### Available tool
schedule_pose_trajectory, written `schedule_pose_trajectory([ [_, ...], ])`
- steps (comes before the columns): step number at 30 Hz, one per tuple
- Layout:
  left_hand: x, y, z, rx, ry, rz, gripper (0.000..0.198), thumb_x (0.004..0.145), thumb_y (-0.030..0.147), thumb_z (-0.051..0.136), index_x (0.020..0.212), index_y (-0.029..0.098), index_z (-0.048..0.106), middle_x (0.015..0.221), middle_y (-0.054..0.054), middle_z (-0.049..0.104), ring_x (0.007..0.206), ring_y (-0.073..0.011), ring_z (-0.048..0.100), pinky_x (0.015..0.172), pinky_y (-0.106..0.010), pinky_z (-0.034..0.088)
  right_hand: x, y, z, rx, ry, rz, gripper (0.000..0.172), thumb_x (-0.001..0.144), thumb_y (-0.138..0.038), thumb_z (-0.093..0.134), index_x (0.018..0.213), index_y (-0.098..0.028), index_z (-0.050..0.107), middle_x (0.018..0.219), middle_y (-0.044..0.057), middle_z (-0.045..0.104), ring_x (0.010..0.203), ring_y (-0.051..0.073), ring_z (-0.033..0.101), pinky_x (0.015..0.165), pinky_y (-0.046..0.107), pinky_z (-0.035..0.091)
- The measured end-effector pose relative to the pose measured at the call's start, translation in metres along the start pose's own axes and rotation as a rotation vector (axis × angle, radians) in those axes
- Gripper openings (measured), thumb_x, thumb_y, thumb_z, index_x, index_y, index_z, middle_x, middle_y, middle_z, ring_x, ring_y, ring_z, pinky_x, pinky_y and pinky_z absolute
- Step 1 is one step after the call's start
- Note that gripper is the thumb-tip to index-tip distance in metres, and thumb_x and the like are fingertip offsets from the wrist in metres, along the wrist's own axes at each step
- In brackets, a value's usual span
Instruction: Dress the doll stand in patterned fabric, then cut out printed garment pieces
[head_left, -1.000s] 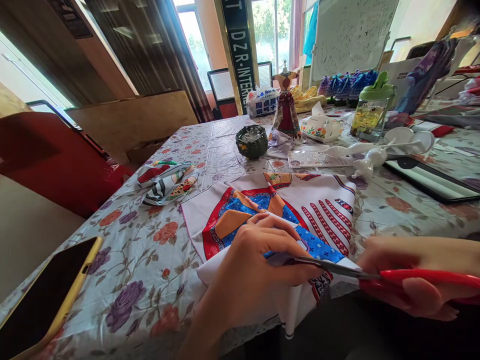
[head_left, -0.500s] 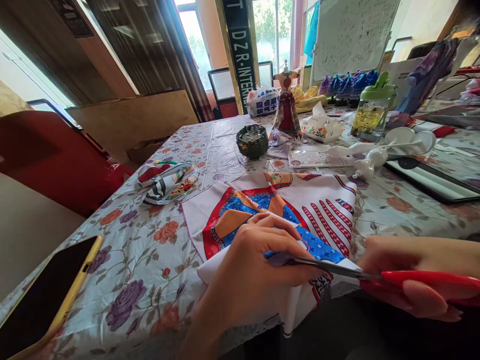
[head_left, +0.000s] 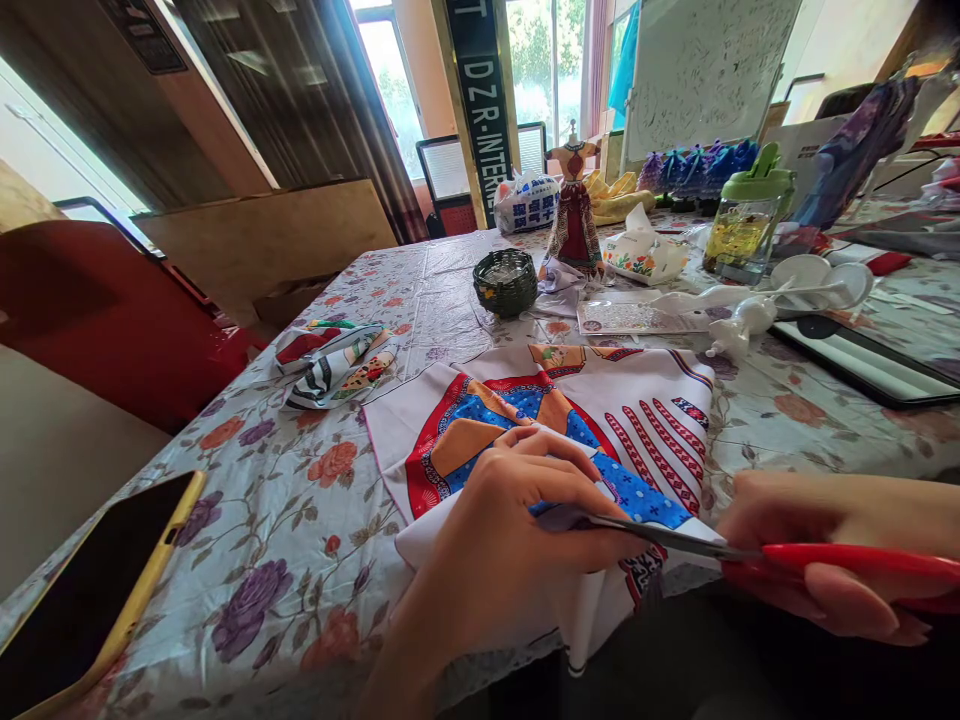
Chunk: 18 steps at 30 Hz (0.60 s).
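A white cloth (head_left: 525, 365) printed with red, blue and orange shapes lies at the table's near edge, part of it hanging over. My left hand (head_left: 525, 510) is closed on this printed cloth, its thumb and fingers pinching a fold near the blue part. In my right hand (head_left: 832, 550) are scissors with red handles (head_left: 855, 558). Their blades point left across the cloth and reach the fingers of my left hand; the tip is partly hidden there.
A phone (head_left: 97, 580) lies at the left edge. Crumpled fabric pieces (head_left: 337, 365), a dark green basket (head_left: 505, 284), a small dressed figure (head_left: 574, 215), tissues (head_left: 645, 252), a green-lidded jar (head_left: 746, 220) and a black-framed tray (head_left: 870, 360) stand beyond the cloth.
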<state>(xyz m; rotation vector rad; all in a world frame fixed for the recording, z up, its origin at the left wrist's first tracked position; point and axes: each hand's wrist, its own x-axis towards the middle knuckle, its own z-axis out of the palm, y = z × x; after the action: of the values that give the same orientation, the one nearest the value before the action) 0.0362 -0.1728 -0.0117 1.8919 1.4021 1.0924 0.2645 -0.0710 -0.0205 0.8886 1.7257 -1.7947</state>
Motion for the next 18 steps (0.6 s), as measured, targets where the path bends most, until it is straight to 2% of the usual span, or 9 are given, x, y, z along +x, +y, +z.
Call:
schedule_pose_trajectory([
  [5, -0.001, 0.002, 0.000, -0.006, -0.013, -0.036, 0.010, 0.061, 0.022, 0.081, 0.068, 0.021, 0.075, 0.083, 0.000, 0.070, 0.085, -0.0173, 0.060, 0.087, -0.034, 0.034, 0.002, -0.002, -0.001, -0.026, -0.050, -0.067, 0.019, 0.065, -0.030, 0.052, 0.058, -0.012, 0.050, 0.045, -0.003, 0.040, 0.035, 0.002, 0.036, 0.031, 0.010, 0.029],
  [11, -0.001, 0.003, -0.002, 0.067, -0.041, 0.009, 0.013, 0.063, 0.027, 0.080, 0.073, 0.021, 0.074, 0.079, 0.002, 0.072, 0.085, -0.0157, 0.061, 0.090, -0.030, 0.035, -0.001, -0.007, 0.001, -0.048, -0.065, -0.100, 0.024, 0.068, -0.032, 0.051, 0.057, -0.012, 0.049, 0.045, -0.004, 0.037, 0.034, 0.001, 0.034, 0.031, 0.010, 0.029],
  [14, -0.003, 0.001, -0.010, 0.155, -0.125, -0.017, 0.032, 0.059, 0.035, 0.081, 0.088, 0.024, 0.071, 0.089, 0.004, 0.072, 0.093, -0.0173, 0.059, 0.090, -0.029, 0.037, -0.003, -0.010, 0.001, -0.070, -0.070, -0.152, 0.032, 0.071, -0.037, 0.054, 0.053, -0.013, 0.043, 0.047, -0.004, 0.036, 0.035, 0.000, 0.033, 0.032, 0.008, 0.027],
  [18, -0.010, -0.007, -0.025, 0.241, -0.186, -0.114, 0.057, 0.055, 0.039, 0.082, 0.108, 0.031, 0.063, 0.115, 0.003, 0.063, 0.113, -0.0214, 0.050, 0.096, -0.032, 0.036, -0.006, -0.008, -0.002, -0.055, -0.039, -0.212, 0.039, 0.067, -0.045, 0.057, 0.052, -0.013, 0.040, 0.048, -0.005, 0.035, 0.036, 0.000, 0.031, 0.032, 0.009, 0.024],
])
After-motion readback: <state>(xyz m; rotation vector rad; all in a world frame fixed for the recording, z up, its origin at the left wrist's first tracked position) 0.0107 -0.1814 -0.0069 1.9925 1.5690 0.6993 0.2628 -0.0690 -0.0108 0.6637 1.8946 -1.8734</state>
